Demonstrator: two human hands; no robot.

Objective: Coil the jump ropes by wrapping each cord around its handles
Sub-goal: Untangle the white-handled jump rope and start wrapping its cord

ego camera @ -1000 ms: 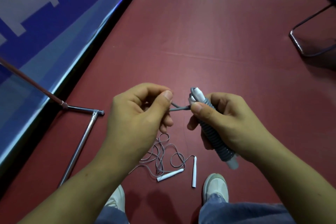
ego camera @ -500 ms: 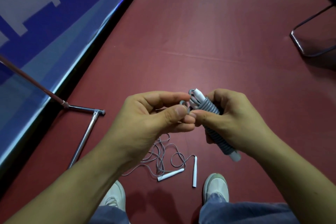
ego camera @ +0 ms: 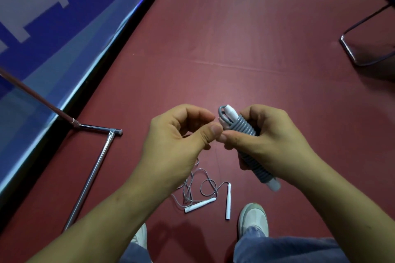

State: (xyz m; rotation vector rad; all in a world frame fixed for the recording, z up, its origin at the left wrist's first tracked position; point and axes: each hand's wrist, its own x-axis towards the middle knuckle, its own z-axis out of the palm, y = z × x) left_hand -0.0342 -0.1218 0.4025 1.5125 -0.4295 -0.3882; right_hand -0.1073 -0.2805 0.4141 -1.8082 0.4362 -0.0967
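Jump rope (ego camera: 259, 173), grey cord (ego camera: 244, 128) wound on white handles (ego camera: 229, 113), clamped in right hand (ego camera: 274, 144) grip; left hand (ego camera: 177, 141) curled beside its top, pinch unclear; tuck tail snugly under turns.

I see a dark red floor (ego camera: 256, 38) crossed by a faint seam (ego camera: 235, 66). Along the left runs a blue panel (ego camera: 42, 17) with white markings and a black lower edge. Beside it, a chrome tube stand (ego camera: 92, 173) rests on the floor. Well apart, at the upper right, sits a dark metal frame (ego camera: 359, 49).
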